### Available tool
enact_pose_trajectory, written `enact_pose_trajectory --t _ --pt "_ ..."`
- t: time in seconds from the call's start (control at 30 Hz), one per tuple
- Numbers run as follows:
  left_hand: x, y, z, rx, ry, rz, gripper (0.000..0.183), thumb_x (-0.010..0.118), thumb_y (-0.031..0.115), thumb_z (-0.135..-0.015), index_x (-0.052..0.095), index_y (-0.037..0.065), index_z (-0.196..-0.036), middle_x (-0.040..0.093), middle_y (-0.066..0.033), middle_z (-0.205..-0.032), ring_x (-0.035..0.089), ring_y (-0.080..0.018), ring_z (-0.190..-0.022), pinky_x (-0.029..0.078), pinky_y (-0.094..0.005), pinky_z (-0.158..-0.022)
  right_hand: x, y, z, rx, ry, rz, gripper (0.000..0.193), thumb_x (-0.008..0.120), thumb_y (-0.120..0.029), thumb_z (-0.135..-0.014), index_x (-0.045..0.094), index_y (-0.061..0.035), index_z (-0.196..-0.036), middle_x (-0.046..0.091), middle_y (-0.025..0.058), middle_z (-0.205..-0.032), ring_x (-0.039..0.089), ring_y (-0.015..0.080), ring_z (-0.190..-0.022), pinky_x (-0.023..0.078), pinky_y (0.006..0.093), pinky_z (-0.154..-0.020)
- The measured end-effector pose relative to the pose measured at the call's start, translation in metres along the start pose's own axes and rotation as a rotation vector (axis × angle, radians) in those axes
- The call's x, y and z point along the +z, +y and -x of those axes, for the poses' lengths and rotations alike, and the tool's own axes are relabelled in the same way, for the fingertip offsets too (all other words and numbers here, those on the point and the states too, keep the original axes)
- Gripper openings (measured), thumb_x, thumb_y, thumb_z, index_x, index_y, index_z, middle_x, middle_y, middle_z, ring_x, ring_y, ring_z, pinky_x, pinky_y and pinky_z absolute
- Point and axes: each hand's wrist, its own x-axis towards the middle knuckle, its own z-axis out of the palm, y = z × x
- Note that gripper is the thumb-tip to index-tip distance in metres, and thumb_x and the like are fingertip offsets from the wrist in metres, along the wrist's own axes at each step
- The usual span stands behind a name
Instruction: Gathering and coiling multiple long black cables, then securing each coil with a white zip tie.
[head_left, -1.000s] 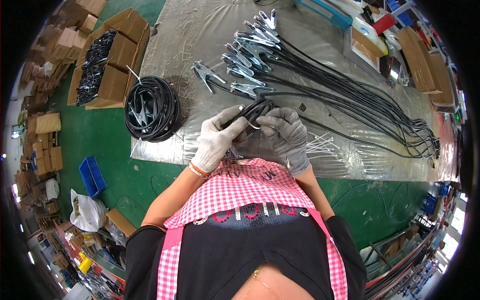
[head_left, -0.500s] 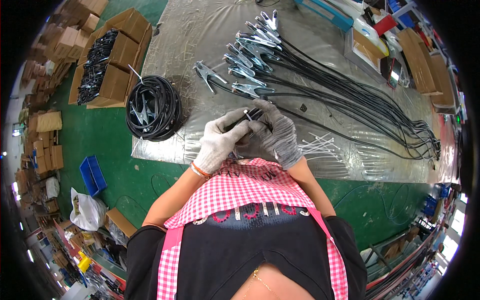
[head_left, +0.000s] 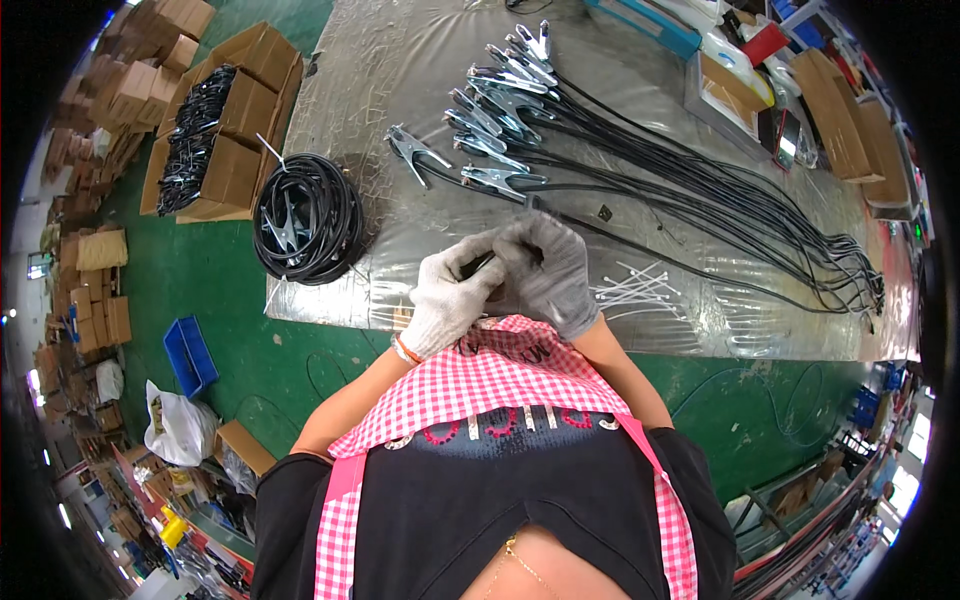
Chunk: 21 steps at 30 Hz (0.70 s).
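My left hand [head_left: 448, 295], in a pale knit glove, is closed around a dark piece, seemingly black cable [head_left: 476, 265], at the near edge of the table. Against it presses my right hand [head_left: 550, 268], in a greyer glove, fingers curled and slightly blurred; what they pinch is hidden. A short black end [head_left: 533, 203] shows just beyond the right fingers. Past my hands lie several metal spring clamps [head_left: 500, 110] on black cables [head_left: 700, 190]. One clamp [head_left: 415, 152] lies apart to the left. Loose white cable ties [head_left: 637, 288] are scattered right of my right hand.
A coiled black cable [head_left: 308, 220] with a clamp inside, bound by a white tie, sits at the table's left edge. Cardboard boxes [head_left: 245, 110] of black parts stand beyond it. Trays and boxes [head_left: 725, 95] occupy the far right. A blue bin [head_left: 190, 355] is on the green floor.
My hands have drawn closer together and turned inward. The white tie head seen between my fingers before is now hidden. The clamps and coil remain in place.
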Motion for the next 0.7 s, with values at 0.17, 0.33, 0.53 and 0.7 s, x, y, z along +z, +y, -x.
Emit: enact_pose_trajectory --t 0.17,0.33,0.53,0.7 --pt "-0.001 0.007 -0.003 -0.053 0.101 0.171 0.031 0.065 0.011 -0.087 0.061 -0.001 -0.116 0.065 -0.0031 -0.085 0.057 -0.0059 -0.069 0.048 -0.0214 -0.062 -0.008 0.027 0.032 0.06 -0.031 -0.256 0.01 0.061 -0.011 -0.087 0.056 -0.0048 -0.081 0.058 0.003 -0.072 0.053 0.0113 -0.067 0.045 0.0264 -0.061" --pt "-0.015 0.011 -0.009 -0.167 -0.095 0.326 0.027 0.058 0.019 -0.093 0.061 -0.001 -0.111 0.06 -0.0018 -0.079 0.055 -0.0082 -0.064 0.046 -0.0204 -0.061 -0.019 -0.006 0.012 0.38 -0.094 -0.627 0.031 0.057 -0.035 -0.094 0.049 -0.0078 -0.082 0.054 0.0002 -0.073 0.047 0.0076 -0.064 0.039 0.0227 -0.057" --pt "-0.018 0.029 -0.001 0.291 0.072 -0.44 0.018 0.052 0.024 -0.092 0.054 0.007 -0.097 0.052 -0.0026 -0.068 0.048 -0.0134 -0.056 0.038 -0.0276 -0.052 0.019 0.025 0.018 0.092 -0.137 -0.381 0.025 0.051 -0.029 -0.097 0.057 -0.0055 -0.094 0.054 -0.0001 -0.073 0.048 0.0075 -0.065 0.04 0.0234 -0.059" --pt "-0.032 0.04 0.0 -0.156 0.221 0.444 0.034 0.056 0.038 -0.093 0.052 0.013 -0.071 0.024 0.0075 -0.049 0.02 -0.0058 -0.042 0.017 -0.0246 -0.043 0.001 0.009 0.021 0.377 -0.175 -0.524 0.033 0.053 -0.037 -0.096 0.058 -0.0042 -0.096 0.056 0.0024 -0.073 0.052 0.0101 -0.06 0.044 0.025 -0.055"
